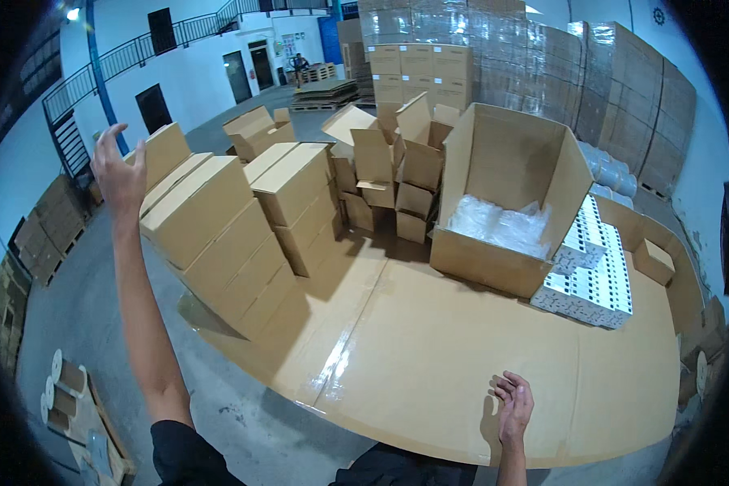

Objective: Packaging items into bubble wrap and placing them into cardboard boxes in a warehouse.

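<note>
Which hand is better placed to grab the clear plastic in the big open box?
Probably the right hand: it looks empty and is over the cardboard tabletop, nearer the open carton of clear plastic. The left hand is up beside the stacked closed cartons, which stand in the way.

A cardboard-covered table (pixel 429 340) stands on a grey floor (pixel 227 409), which shows dark spots near the table's left edge. Beyond the table to the left rises a white wall (pixel 194 81) with several dark doorways (pixel 261 65); one sits on an upper level behind a metal railing (pixel 154 57). A blue column (pixel 101 69) stands left of the table, farther back, and a bright lamp (pixel 73 14) glows high beyond it on the table's left side. Film-wrapped carton stacks (pixel 526 65) tower behind the table's far right side. A pale wall (pixel 701 138) runs to the table's right. Light glares off clear tape on the tabletop.
</note>
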Demonstrator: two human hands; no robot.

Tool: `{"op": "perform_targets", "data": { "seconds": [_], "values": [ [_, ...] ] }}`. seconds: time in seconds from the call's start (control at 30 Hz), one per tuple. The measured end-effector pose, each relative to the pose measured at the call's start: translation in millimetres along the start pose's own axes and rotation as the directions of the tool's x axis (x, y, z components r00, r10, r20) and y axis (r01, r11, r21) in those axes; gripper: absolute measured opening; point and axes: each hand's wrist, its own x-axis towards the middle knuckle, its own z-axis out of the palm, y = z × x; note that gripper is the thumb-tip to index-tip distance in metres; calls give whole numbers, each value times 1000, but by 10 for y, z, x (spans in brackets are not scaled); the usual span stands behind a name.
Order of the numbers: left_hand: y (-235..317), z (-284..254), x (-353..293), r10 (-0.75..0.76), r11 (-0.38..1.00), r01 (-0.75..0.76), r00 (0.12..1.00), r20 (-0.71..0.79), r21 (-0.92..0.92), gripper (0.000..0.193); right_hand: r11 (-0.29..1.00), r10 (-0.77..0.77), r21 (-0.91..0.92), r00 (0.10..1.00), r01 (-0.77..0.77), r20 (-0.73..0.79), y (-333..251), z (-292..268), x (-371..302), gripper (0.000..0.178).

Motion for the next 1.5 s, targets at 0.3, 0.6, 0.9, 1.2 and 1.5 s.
{"op": "perform_targets", "data": {
  "seconds": [0.3, 0.6, 0.9, 1.2, 1.5],
  "values": [
    [1578, 274, -324, 287, 820, -115, 930, 228, -561, 18, 997, 7, -74, 1000, -6, 23, -26, 46, -2, 34],
    [2051, 2402, -501, 42, 940, 229, 660, 750, -254, 26, 817, -126, -546, 982, 183, 141, -165, 357, -55, 30],
    [1721, 3673, -558, -100, 995, 33, 297, 950, 94, 50, 694, -158, -654, 950, 302, 271, -167, 493, -128, 18],
    [1598, 3844, -751, -133, 980, -116, 222, 966, 161, 41, 529, 56, -761, 880, 375, 472, 444, -182, 223, 22],
    [1518, 3727, -776, -198, 979, 96, 247, 948, 180, 49, 559, -54, -618, 768, 553, 638, -136, 328, 52, 27]
  ]
}}
